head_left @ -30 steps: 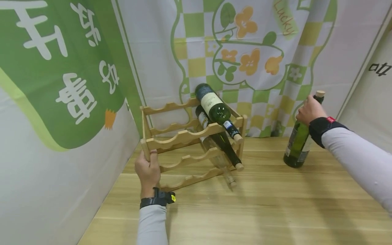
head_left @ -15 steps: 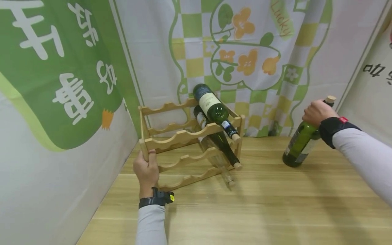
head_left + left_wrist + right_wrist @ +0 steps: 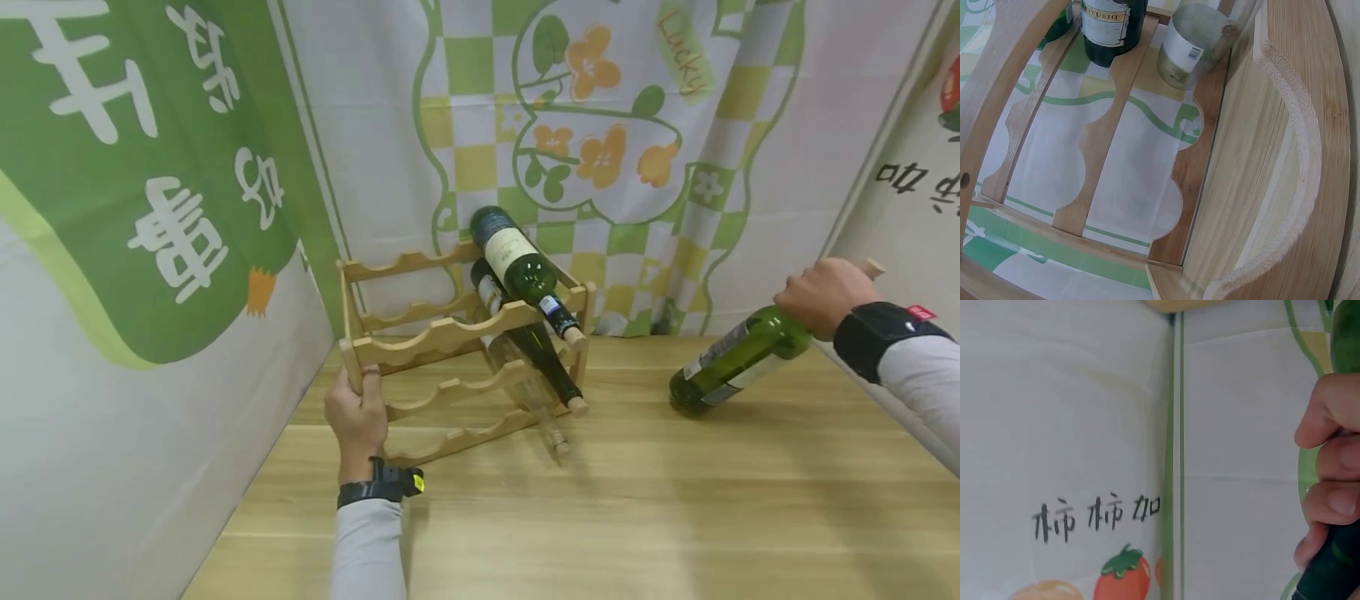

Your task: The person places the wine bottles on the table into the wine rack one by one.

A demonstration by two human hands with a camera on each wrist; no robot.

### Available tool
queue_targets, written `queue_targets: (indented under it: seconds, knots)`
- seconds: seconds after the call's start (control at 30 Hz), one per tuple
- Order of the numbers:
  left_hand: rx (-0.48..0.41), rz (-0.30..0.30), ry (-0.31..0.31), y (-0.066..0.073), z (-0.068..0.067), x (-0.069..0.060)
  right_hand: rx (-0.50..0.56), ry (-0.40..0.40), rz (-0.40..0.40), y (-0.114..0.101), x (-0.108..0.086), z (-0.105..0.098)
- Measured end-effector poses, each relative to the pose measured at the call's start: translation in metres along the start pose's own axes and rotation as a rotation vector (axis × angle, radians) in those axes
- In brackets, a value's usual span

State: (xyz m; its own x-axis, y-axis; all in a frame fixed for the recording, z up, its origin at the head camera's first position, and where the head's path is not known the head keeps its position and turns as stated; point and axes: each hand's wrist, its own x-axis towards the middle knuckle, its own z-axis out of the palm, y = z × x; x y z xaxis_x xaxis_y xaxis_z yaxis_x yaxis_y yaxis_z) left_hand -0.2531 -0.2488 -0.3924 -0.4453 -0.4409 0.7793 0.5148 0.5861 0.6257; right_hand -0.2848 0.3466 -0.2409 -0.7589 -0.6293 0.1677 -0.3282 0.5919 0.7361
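Observation:
My left hand (image 3: 357, 417) grips the front left post of a wooden wine rack (image 3: 442, 337), thumb up along the wood. On the right, my right hand (image 3: 828, 292) holds a green wine bottle (image 3: 750, 358) by its neck. Curled fingers (image 3: 1338, 503) wrap that neck in the right wrist view. The bottle leans strongly, cork to the right, base low at the table. At the rack's right side lie a green bottle with a cream label (image 3: 513, 254) on top, a darker bottle (image 3: 551, 358) beneath it, and a clear bottle (image 3: 536, 400) lowest, all corks forward.
The rack stands on a wood-grain table (image 3: 570, 517) near the left corner. Printed cloth walls rise at the left (image 3: 247, 400), back (image 3: 375, 167) and right (image 3: 892, 225). Scalloped rack bars (image 3: 1091, 150) fill the left wrist view, with unfilled notches on the rack's left side.
My right hand has moved right and down, tipping the held wine bottle from nearly upright to a strong lean. The left hand keeps its grip on the rack. The view shifts slightly.

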Motion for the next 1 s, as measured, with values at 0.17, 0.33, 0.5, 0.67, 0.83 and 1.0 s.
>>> queue_targets:
  seconds: [0.17,0.33,0.5,0.67,0.83,1.0]
  knots:
    - [-0.011,-0.007,0.002,0.001,0.001,0.001,0.186,-0.090,0.095,-0.001,-0.021,-0.005]
    - [-0.008,-0.025,0.007,0.003,0.000,0.000,0.264,-0.119,0.160,-0.006,-0.040,-0.003]
    - [-0.005,-0.031,0.004,0.003,0.000,0.000,0.338,-0.176,0.218,-0.016,-0.056,-0.005]
    - [-0.001,-0.022,0.010,0.002,0.000,0.000,0.398,-0.199,0.271,-0.032,-0.069,-0.004]
    - [-0.002,-0.018,0.006,0.001,0.001,0.000,0.485,-0.195,0.312,-0.052,-0.081,-0.002]
    - [-0.007,-0.027,0.008,0.001,0.002,-0.001,0.591,-0.194,0.349,-0.073,-0.091,-0.004]
